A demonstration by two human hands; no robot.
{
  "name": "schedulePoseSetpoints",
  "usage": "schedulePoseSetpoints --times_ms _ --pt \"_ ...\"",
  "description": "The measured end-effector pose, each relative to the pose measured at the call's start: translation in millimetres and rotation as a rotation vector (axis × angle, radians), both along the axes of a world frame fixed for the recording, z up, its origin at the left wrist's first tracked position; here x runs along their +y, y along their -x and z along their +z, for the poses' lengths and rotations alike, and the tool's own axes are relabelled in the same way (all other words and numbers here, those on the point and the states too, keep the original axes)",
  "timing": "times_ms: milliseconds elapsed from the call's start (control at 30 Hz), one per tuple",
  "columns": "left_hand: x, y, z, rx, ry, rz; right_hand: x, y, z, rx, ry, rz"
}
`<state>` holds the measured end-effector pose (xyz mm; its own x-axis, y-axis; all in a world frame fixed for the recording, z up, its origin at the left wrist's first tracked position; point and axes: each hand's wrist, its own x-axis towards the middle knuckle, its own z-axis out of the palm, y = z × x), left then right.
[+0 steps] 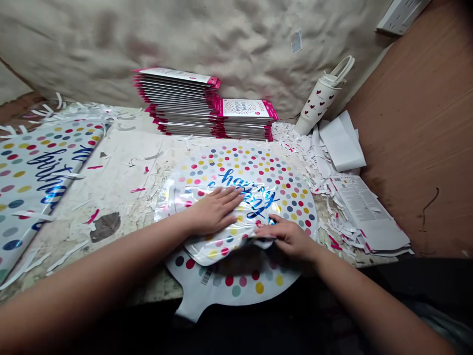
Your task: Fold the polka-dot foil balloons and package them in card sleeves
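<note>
A flat white foil balloon with coloured dots and blue lettering lies before me, partly folded over. Beneath it shows another round dotted foil balloon, whose tail hangs past the table's front edge. My left hand rests flat on the folded upper balloon, fingers stretched out. At the fold's right edge, my right hand pinches the foil between thumb and fingers. The underside of the fold is in shadow.
Stacked pink-edged packets stand at the back. More dotted foil lies left. A white tumbler, paper shreds and printed sheets are on the right, beside a brown board.
</note>
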<state>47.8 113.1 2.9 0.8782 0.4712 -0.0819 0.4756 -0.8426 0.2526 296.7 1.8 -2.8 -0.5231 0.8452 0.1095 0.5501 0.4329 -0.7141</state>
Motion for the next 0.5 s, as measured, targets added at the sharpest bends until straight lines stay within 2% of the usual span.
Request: schedulePoseSetpoints --times_ms 67,133,200,233,300,333,400,500 --pt "0.6 39.5 0.6 0.029 0.011 0.113 11.7 2.2 7.7 0.062 0.22 -0.199" --pt "2.1 74.9 7.3 0.045 0.102 0.225 27.5 7.8 14.1 0.118 0.434 -0.406" --pt "0.9 95.9 21.2 -0.054 0.241 0.386 44.6 14.7 17.5 0.149 0.589 -0.512" --pt "-1.9 99.6 30.0 -0.153 0.26 0.508 52.5 17.9 18.0 0.157 0.637 -0.528" --pt "-12.6 94.8 47.0 -0.355 0.171 0.726 64.6 22.9 18.0 0.176 0.688 -0.525" --pt "-20.1 88.2 53.5 -0.412 0.105 0.78 68.4 24.6 17.9 0.194 0.708 -0.521" --pt "-36.5 72.5 59.4 -0.389 0.129 0.724 71.4 26.3 18.9 0.241 0.731 -0.506" --pt "-56.1 54.4 51.1 -0.279 0.434 0.614 68.4 26.7 23.0 0.307 0.736 -0.478"
